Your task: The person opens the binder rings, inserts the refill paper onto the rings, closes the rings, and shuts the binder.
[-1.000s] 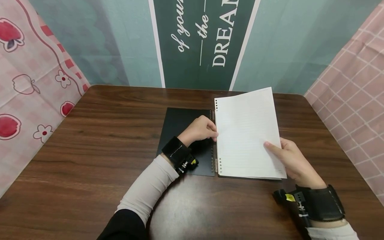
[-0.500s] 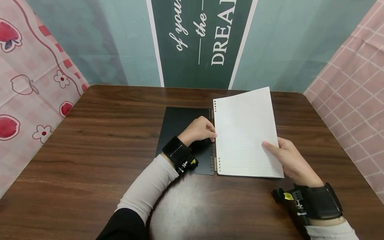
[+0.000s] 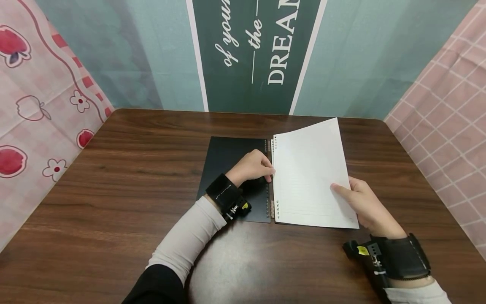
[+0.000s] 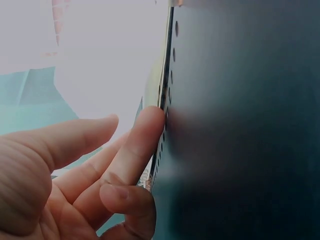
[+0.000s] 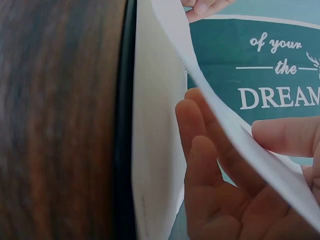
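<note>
A black loose-leaf notebook lies spread on the table, its punched cover on the left and lined pages on the right. My right hand pinches the right edge of a white lined sheet, thumb on top and fingers beneath. In the right wrist view this sheet bows up from the page stack. My left hand is at the spine beside the sheet's punched edge. In the left wrist view, an index fingertip touches the notebook's edge while the thumb stands apart from it.
The brown wooden table extends around the notebook. Behind it hangs a green backdrop with white lettering. Pink patterned cloths flank the table, one on the left and one on the right.
The sheet's top edge has dropped slightly toward me, and punched pages now show under its upper left corner. My right hand has shifted a little left with it; my left hand stays at the spine.
</note>
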{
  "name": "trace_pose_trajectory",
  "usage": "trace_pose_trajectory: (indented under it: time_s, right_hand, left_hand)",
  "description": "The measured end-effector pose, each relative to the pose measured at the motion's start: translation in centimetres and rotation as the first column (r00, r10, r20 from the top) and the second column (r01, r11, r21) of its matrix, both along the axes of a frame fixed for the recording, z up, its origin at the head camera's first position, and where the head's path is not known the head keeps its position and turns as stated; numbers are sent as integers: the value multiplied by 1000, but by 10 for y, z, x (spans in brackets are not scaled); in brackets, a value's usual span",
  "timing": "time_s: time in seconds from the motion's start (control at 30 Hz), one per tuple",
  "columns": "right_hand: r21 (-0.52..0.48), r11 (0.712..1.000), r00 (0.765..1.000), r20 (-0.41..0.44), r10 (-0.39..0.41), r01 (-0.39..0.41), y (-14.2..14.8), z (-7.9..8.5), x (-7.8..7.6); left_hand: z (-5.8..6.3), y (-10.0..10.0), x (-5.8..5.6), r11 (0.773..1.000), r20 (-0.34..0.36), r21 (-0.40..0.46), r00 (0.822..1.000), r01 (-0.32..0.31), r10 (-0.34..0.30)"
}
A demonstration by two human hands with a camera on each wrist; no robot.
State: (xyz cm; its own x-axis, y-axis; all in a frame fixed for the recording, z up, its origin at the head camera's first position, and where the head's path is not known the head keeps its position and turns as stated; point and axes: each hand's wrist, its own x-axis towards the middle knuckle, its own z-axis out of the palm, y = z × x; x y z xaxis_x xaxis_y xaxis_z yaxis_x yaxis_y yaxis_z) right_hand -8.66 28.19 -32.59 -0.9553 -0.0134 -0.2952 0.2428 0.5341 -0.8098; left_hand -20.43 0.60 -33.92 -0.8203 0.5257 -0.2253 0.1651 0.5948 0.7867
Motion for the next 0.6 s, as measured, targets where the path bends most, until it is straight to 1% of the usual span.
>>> trace_pose_trajectory:
  time_s: [0.37,0.57,0.6]
  right_hand:
    - [11,1000,1000,13,10,-10,2,-1,-1]
    - [-5,1000,1000,27,9,-9,2,-4,-3]
    - [6,1000,1000,27,12,-12,2,-4,-3]
  left_hand:
    - [3,0,2,1000,10,-17,1000,15,-15]
    - [2,0,2,1000,21,-26,1000,9,-9]
    - [2,-1,2,1000,25,-28,1000,8,-7]
